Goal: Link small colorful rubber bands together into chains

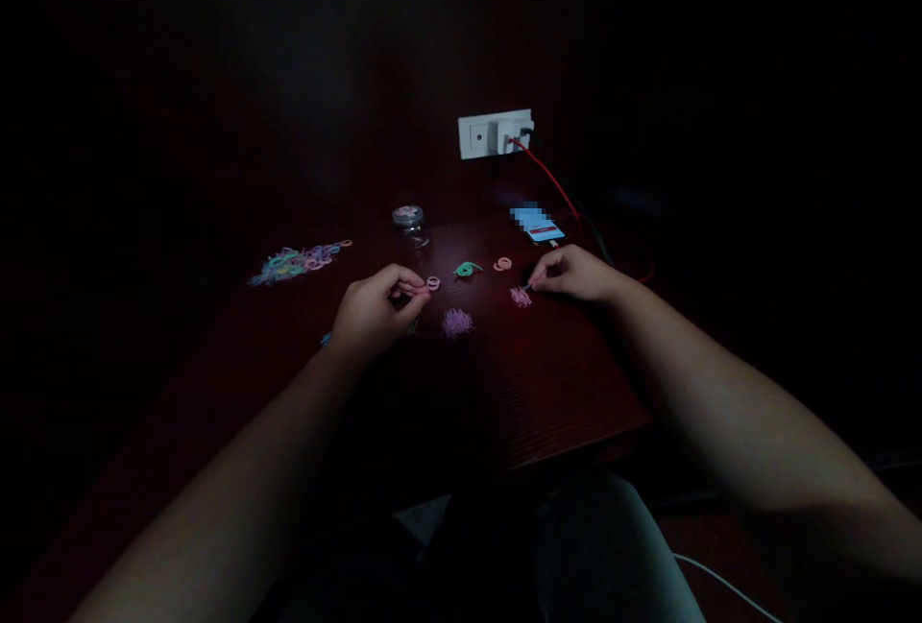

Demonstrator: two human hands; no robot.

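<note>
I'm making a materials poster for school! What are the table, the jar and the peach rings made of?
Table: probably wood or veneer, slightly shiny; grain lines show near its front edge.
Jar: plastic or glass, clear and glossy; its see-through side catches light.
Peach rings: maybe rubber or fabric, dull-looking; they're round loops without glints, too small to be sure.

Dark red table (569, 383): colored bands (457, 323), jar (409, 218), phone (540, 224).

The left hand (375, 308) and right hand (576, 275) are bare, like the slender forearms (727, 417). Grey-green cloth (644, 546) covers a leg, paler on the right, shadowed on the left.
</note>
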